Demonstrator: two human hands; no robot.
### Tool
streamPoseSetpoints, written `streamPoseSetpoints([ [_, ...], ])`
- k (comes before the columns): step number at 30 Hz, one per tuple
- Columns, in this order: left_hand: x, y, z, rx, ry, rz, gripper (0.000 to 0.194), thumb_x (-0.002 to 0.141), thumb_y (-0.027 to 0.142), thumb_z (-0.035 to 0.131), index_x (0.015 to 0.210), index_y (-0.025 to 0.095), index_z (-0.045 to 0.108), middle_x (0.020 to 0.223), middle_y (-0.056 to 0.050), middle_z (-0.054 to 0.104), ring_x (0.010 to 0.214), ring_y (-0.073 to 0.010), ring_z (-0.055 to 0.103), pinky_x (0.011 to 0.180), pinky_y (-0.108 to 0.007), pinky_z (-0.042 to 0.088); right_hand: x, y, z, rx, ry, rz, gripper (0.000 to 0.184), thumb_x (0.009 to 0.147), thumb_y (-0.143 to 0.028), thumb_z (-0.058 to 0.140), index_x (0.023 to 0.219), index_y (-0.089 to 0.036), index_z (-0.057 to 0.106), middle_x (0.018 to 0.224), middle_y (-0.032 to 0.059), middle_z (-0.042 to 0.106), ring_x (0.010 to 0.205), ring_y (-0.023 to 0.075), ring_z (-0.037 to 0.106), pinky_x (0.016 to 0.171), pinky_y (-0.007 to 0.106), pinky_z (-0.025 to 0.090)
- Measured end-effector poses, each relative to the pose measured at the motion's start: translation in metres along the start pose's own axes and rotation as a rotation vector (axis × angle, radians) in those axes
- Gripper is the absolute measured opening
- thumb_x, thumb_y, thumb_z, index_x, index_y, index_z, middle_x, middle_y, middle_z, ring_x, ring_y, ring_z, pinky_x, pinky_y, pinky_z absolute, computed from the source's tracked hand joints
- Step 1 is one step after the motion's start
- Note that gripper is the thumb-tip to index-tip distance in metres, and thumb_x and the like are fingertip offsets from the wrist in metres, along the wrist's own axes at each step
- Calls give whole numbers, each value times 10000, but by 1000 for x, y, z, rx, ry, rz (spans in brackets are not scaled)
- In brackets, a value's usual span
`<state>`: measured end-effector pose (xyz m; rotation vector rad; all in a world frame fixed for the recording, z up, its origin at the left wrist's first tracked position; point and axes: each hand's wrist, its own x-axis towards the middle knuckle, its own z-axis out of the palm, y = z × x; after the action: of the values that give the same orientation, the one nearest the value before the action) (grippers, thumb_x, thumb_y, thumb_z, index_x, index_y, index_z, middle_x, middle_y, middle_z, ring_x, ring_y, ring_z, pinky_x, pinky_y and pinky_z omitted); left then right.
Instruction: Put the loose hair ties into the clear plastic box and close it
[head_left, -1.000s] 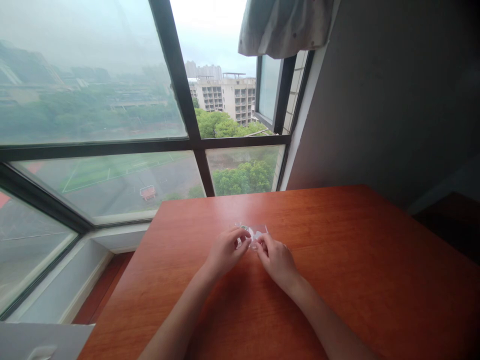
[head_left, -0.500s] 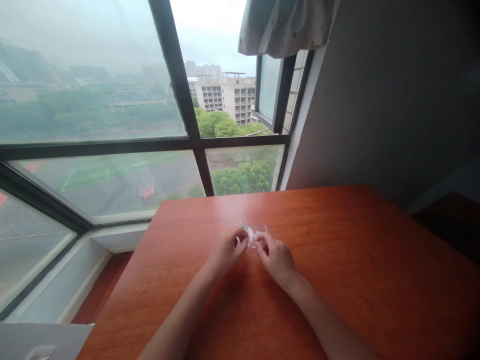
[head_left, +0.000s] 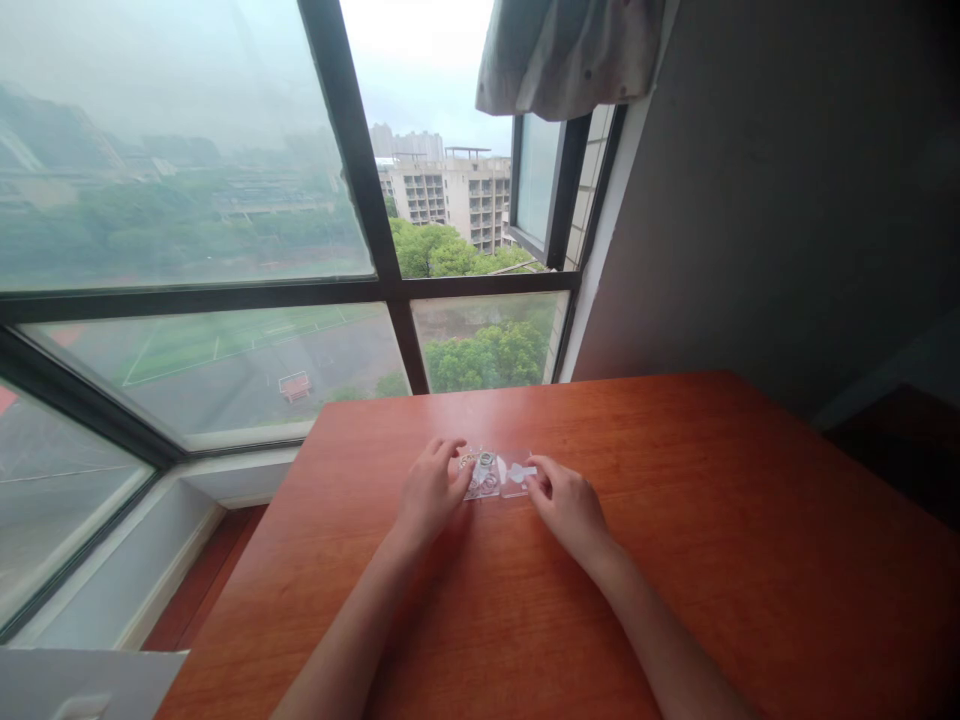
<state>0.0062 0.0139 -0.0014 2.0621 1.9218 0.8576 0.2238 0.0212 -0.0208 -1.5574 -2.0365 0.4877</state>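
Observation:
A small clear plastic box (head_left: 491,488) lies opened flat on the table, with several small pieces inside that look like rings or other jewellery. Its clear lid (head_left: 516,488) is folded out to the right and has a whitish patch on it. My left hand (head_left: 429,492) rests at the box's left side, thumb and fingers apart and curved about that edge. With thumb and fingertips, my right hand (head_left: 568,503) pinches the right edge of the lid. The tiny pieces are too small to tell apart.
The reddish-brown wooden table (head_left: 675,520) fills the lower view. Beyond its far edge stand dark-framed windows (head_left: 390,290), one pane open outward. A grey curtain (head_left: 570,60) hangs above, and a dark wall (head_left: 750,220) slopes along the right.
My hands have moved apart, left hand leftward and right hand rightward. The box, partly covered by my fingers before, now shows opened with its contents.

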Motion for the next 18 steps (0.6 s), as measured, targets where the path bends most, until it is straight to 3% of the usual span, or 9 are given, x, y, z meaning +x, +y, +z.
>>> streamPoseSetpoints([
  [5,5,-24,-6,-92,-117,-25,589,798,503,604,1273,169,505,1183,-112,537,754,-172,606,719,-328,509,6,15,-3,-166,67,33,315,886,-352,521,1126,-179,627,1059,113,639,1011,248,554,867,336,416],
  [10,3,-31,-1,-155,-255,66,683,667,366,765,1268,181,499,1223,-120,538,981,-234,586,872,-356,480,2,10,7,-232,15,-2,298,886,-316,500,1123,-185,625,1287,153,539,1205,299,452,990,451,356],
  [13,0,-25,4,-117,-218,100,644,641,274,773,1226,189,517,1161,-104,577,1065,-260,551,915,-371,447,2,9,12,-123,16,-34,344,855,-284,525,1173,-171,591,1289,151,550,1215,282,466,1022,438,360],
  [18,-3,-15,11,-91,-208,124,656,639,303,780,1224,206,499,1178,-100,574,1071,-272,552,917,-396,444,2,6,11,267,6,-58,430,846,-295,542,1260,-195,485,1217,101,609,1127,219,573,971,365,457],
])
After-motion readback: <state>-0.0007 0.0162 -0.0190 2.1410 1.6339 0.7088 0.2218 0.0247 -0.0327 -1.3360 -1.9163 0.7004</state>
